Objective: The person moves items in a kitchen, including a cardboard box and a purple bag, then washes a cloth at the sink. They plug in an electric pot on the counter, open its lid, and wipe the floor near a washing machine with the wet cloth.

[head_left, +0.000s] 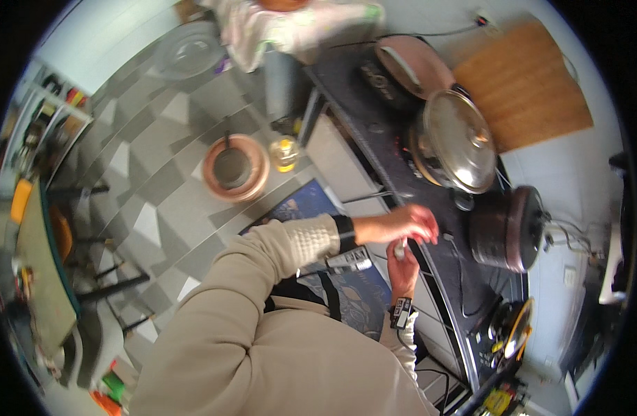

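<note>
My left hand [400, 224] reaches across my body to the edge of the dark counter. Its fingers are bent and partly smeared, and I cannot make out anything in them. Just below it, my right hand [402, 272] is closed around a small whitish piece [400, 248], whose kind is too small to tell. The two hands are close together, with the left one above the pale piece. Beyond them on the counter stands a steel pot with a shiny lid [459, 141]. To its right is a dark lidded cooker [507, 229].
A pinkish pan [417, 66] sits at the counter's far end, beside a leaning wooden board [526, 87]. On the tiled floor are a copper-coloured basin [257, 182] with a dark pan in it and a bottle of yellow liquid [284, 154]. A table [44, 270] stands left.
</note>
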`<state>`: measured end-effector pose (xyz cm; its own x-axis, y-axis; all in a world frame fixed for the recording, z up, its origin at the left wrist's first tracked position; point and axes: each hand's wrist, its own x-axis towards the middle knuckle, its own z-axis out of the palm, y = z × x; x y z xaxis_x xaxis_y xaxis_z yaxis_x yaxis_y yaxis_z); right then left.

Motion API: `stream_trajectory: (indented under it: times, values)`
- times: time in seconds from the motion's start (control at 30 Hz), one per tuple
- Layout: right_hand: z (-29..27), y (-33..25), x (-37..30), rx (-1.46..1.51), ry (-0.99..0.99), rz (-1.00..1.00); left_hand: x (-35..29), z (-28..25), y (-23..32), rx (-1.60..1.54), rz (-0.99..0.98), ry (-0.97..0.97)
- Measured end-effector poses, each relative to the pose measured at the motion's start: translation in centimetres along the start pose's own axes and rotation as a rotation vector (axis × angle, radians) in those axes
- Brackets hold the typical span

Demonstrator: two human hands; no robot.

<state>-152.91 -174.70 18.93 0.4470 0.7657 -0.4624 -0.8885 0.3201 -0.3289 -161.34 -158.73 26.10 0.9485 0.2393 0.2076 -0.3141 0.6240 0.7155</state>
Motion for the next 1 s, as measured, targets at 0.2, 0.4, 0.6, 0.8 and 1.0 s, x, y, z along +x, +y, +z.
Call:
stream_trajectory:
  times: [0.2,0.4,0.6,0.8,1.0]
  values:
    - [5.5,10.8,-2.2,0.363,-0.213,0.449,-9.9,2.9,-1.3,0.248,0.012,0.15]
    - [12.0,17.7,-4.4,-0.292,-0.377,0.428,-25.2,-0.8,6.3,0.283,-0.23,0.468]
    - [18.2,32.1,-5.1,-1.169,-0.787,0.099,-37.2,-4.8,14.0,-0.01,-0.006,0.805]
    - [22.3,48.9,-5.1,-1.339,-0.989,0.174,-52.5,-12.1,21.5,0.283,0.003,0.961]
    - [25.6,58.8,-4.4,-1.52,-1.037,0.226,-61.4,-17.0,26.7,0.612,-0.176,0.978]
